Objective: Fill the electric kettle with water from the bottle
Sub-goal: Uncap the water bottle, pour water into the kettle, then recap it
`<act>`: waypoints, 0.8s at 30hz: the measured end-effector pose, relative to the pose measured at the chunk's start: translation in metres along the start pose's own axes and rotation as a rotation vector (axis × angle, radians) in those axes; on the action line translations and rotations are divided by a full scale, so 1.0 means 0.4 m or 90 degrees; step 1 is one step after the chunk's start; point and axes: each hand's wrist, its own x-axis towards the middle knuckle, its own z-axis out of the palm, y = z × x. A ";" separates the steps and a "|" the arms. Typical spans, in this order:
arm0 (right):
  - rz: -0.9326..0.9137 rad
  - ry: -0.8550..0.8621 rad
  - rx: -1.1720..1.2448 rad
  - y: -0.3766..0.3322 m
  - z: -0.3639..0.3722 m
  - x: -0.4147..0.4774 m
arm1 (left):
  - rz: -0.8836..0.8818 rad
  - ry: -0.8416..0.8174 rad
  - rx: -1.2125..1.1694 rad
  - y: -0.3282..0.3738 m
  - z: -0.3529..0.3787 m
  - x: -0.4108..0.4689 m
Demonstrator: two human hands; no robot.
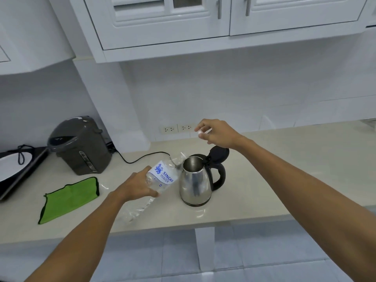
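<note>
A steel electric kettle (pixel 195 185) with a black handle stands on the counter, its black lid (pixel 219 154) flipped up and open. My left hand (pixel 135 186) grips a clear plastic water bottle (pixel 162 176) with a white and blue label. The bottle is tilted, its neck resting over the kettle's open rim. My right hand (pixel 216 133) hovers above and behind the kettle, pinching a small white bottle cap (pixel 200 132) between its fingertips.
A grey hot-water dispenser (pixel 80 146) stands at the back left, its black cord (pixel 142 156) trailing toward the kettle. A green cloth (pixel 70 198) lies left of my arm. Wall sockets (pixel 178 128) sit behind. The counter's front edge (pixel 183 225) runs below the kettle. White cabinets hang overhead.
</note>
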 end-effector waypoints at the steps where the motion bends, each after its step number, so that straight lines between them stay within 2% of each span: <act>1: 0.007 0.001 0.007 0.007 -0.002 -0.001 | -0.008 -0.002 0.016 -0.003 -0.004 0.001; 11: 0.028 0.011 0.011 0.042 -0.020 -0.016 | -0.047 -0.018 0.138 0.010 -0.036 0.024; 24: 0.049 0.014 -0.010 0.088 -0.034 -0.023 | -0.045 -0.013 0.183 0.038 -0.044 0.052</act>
